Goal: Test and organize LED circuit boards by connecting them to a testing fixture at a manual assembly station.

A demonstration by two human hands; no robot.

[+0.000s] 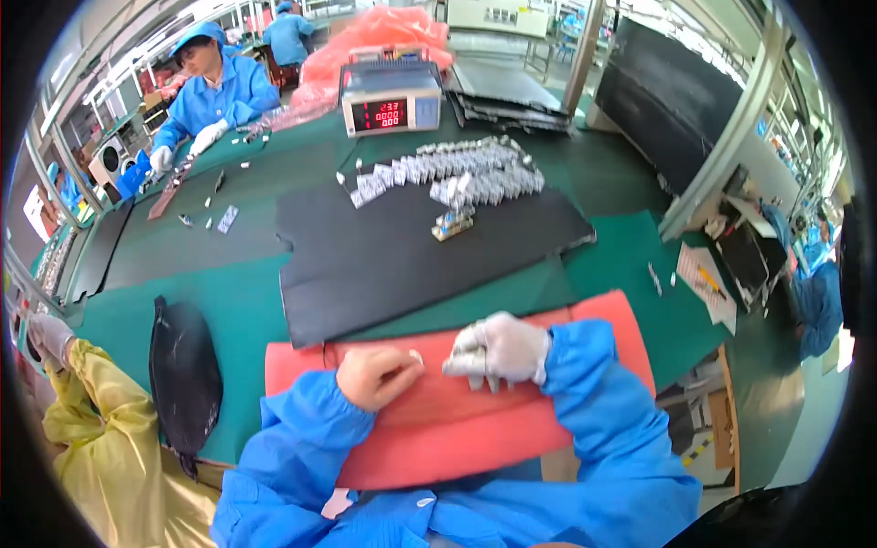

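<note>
A person in blue fabric sleeves (598, 388) pinches a small white piece (416, 356) in the bare left hand (375, 376), just above a salmon-red mat (475, 429) at the near edge of a green-topped desk (247, 310). Near it, the right hand (502, 352), in a pale grey-white glove, curls its fingers inward; whether they grip anything cannot be told. Beyond, a flat black sheet (393, 265) bears a beige-and-silver block-shaped part (453, 225), with dense rows of small white-and-grey parts (448, 169) farther back, near a box-shaped, red-lit meter (422, 111).
</note>
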